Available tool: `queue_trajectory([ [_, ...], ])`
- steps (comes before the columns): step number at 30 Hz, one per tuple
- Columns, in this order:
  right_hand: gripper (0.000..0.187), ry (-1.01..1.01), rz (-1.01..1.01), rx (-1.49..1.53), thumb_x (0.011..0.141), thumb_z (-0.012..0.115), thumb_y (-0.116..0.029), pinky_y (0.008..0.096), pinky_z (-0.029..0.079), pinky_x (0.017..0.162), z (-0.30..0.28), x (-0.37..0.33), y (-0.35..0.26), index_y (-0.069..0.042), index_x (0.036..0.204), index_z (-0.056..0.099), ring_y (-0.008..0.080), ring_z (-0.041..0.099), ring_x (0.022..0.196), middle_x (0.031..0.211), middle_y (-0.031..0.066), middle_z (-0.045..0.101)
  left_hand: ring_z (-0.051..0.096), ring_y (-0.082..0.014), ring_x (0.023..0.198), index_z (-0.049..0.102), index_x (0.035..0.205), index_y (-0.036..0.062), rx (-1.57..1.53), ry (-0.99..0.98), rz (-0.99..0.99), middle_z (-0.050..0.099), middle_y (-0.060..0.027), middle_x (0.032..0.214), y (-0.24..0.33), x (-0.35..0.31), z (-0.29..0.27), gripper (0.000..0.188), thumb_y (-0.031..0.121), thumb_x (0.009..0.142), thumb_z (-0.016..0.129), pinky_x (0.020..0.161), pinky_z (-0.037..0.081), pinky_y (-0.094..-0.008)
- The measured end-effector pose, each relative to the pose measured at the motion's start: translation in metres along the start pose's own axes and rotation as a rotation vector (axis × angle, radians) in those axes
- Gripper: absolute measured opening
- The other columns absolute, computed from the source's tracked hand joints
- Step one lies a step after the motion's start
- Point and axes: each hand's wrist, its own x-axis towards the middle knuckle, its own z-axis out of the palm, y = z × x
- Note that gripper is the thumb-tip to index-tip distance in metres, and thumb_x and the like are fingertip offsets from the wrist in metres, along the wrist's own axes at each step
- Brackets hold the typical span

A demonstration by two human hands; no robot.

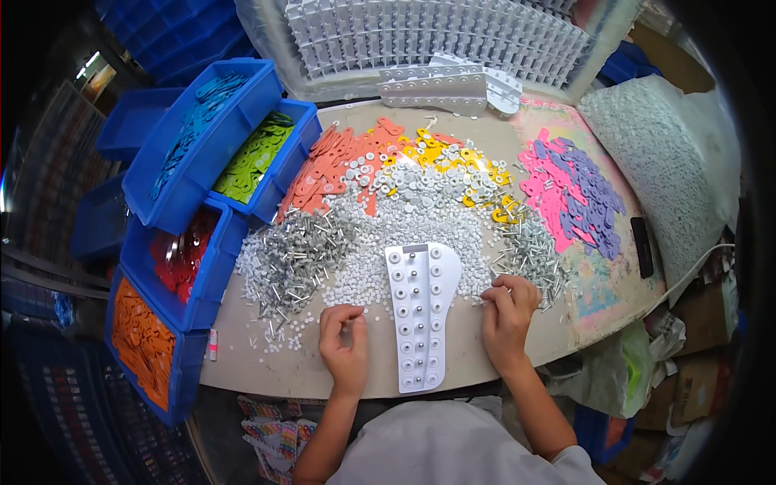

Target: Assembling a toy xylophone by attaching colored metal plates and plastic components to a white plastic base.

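In front of me lies a white plastic plate (pixel 418 323) with a straight left side and a bulge at its upper right. White ring-shaped pieces line both its sides, and a row of metal pins stands along its middle groove. My left hand (pixel 343 347) is left of the plate by loose white caps (pixel 356 283), its fingers curled toward the thumb; what they hold, if anything, is hidden. To the plate's right, my right hand (pixel 509 319) has fingertips drawn together at the edge of the metal rivets (pixel 533 263); anything between them is too small to name.
Coral (pixel 323 170), yellow (pixel 432 147), pink (pixel 546 186) and purple strips (pixel 590 198) lie heaped on the far table. More rivets (pixel 303 250) lie left. Blue bins (pixel 226 271) of coloured strips line the left edge. Spare white plates (pixel 436 89) and a bulging bag (pixel 647 133) stand beyond.
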Motion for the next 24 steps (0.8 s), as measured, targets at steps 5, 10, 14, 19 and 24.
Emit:
queue_trajectory([
  [5, 0.018, -0.045, -0.072, 0.113, 0.084, 0.07, 0.002, 0.0435, 0.039, 0.097, 0.016, 0.071, -0.014, -0.006, 0.1, 0.068, 0.0296, 0.058, 0.106, 0.104, 0.009, 0.065, 0.06, -0.017, 0.1, 0.071, 0.11, -0.0022, 0.067, -0.095, 0.005, 0.065, -0.0086, 0.109, 0.001, 0.001, 0.002, 0.015, 0.003, 0.098, 0.065, 0.092, 0.048, -0.0295],
  [10, 0.019, -0.166, -0.196, 0.076, 0.086, 0.072, -0.005, 0.0424, 0.041, 0.097, 0.061, 0.134, 0.007, -0.008, 0.106, 0.072, 0.027, 0.06, 0.107, 0.104, 0.0068, 0.068, 0.063, -0.0185, 0.105, 0.071, 0.115, -0.0028, 0.074, -0.123, -0.019, 0.067, -0.0097, 0.112, -0.004, 0.0, 0.004, 0.019, 0.005, 0.1, 0.064, 0.096, 0.049, -0.031],
  [14, 0.018, -0.258, -0.244, -0.02, 0.087, 0.073, -0.008, 0.0419, 0.042, 0.097, 0.097, 0.151, 0.016, -0.011, 0.104, 0.072, 0.026, 0.06, 0.104, 0.1, 0.0058, 0.067, 0.064, -0.0194, 0.113, 0.07, 0.118, -0.0025, 0.053, -0.116, -0.097, 0.07, -0.0117, 0.117, -0.008, -0.002, 0.001, 0.021, 0.005, 0.101, 0.062, 0.1, 0.049, -0.0323],
  [19, 0.011, -0.262, -0.252, -0.043, 0.087, 0.072, -0.011, 0.0422, 0.044, 0.094, 0.118, 0.152, 0.022, -0.012, 0.098, 0.07, 0.0265, 0.061, 0.101, 0.094, 0.0053, 0.065, 0.064, -0.0206, 0.116, 0.071, 0.118, -0.0016, 0.091, -0.11, -0.046, 0.072, -0.0118, 0.119, -0.007, -0.002, 0.002, 0.021, 0.004, 0.1, 0.063, 0.103, 0.048, -0.0337],
  [24, 0.01, -0.259, -0.225, -0.034, 0.086, 0.073, -0.01, 0.0428, 0.045, 0.091, 0.123, 0.153, 0.02, -0.012, 0.095, 0.068, 0.0282, 0.063, 0.098, 0.091, 0.0074, 0.066, 0.066, -0.0262, 0.112, 0.072, 0.114, 0.001, 0.215, -0.143, 0.179, 0.073, -0.0119, 0.116, 0.019, 0.026, 0.002, 0.019, 0.003, 0.097, 0.065, 0.104, 0.046, -0.0376],
])
